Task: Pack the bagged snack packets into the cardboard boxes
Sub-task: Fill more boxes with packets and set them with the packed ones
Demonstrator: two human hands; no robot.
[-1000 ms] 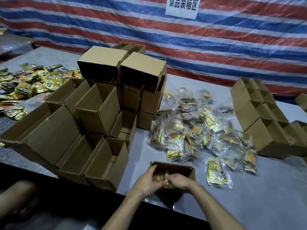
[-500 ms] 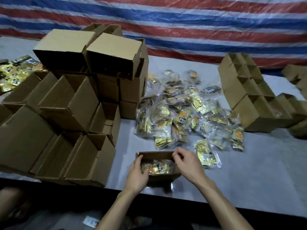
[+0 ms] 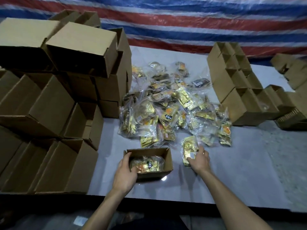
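A small open cardboard box (image 3: 167,161) stands near the table's front edge, with a clear bag of gold snack packets (image 3: 146,165) lying inside. My left hand (image 3: 124,173) grips the box's left wall, thumb inside. To the right of the box, my right hand (image 3: 198,161) lies on a single bagged snack packet (image 3: 188,146) flat on the table, fingers curling over its near end. Behind them spreads a heap of bagged snack packets (image 3: 167,113).
Stacked empty cardboard boxes (image 3: 49,105) fill the left side, some lying on their sides. More open boxes (image 3: 235,90) stand in rows at the right. A striped tarp (image 3: 182,22) hangs behind the grey table (image 3: 240,171).
My right hand left the box's far rim and moved right onto the loose bagged packet. The left hand stays on the box. The view has tilted down and closer.
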